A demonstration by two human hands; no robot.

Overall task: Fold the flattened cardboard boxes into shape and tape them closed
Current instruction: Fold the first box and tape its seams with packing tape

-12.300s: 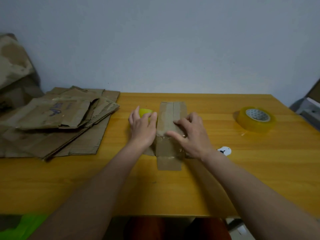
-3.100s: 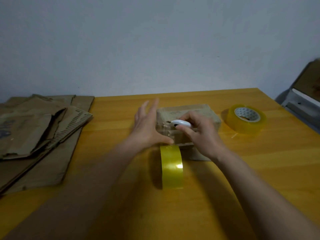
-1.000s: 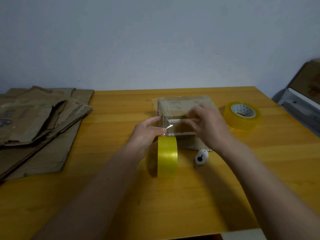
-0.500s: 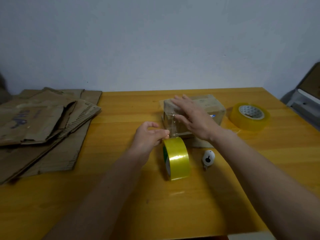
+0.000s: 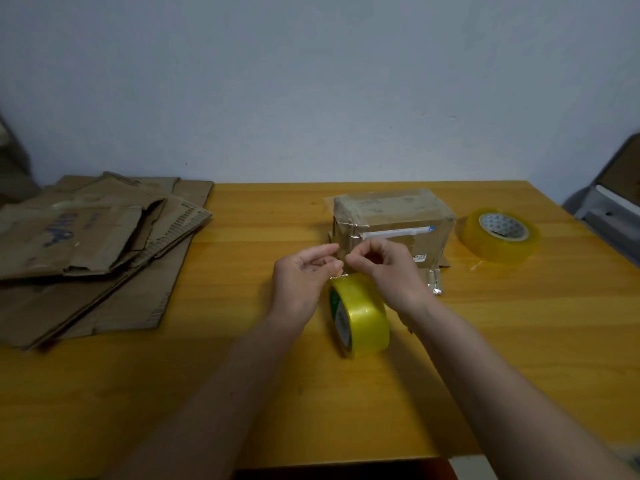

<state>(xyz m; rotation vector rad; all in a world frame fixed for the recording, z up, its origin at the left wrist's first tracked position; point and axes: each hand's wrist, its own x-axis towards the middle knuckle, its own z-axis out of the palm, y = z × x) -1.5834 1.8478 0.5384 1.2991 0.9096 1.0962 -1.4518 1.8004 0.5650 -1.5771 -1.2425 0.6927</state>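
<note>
Table: smooth orange wood, rectangular.
Flat cardboard: creased brown corrugated sheets, stacked far left.
Box: folded brown block, glossy clear tape on it, center-back of table.
Tape rolls: yellow roll upright on edge before box; clear roll flat, right.
Hands: left hand and right hand curled, fingertips meeting at box's front corner above yellow roll; grip unclear.

Head-worn view, downward over table
</note>
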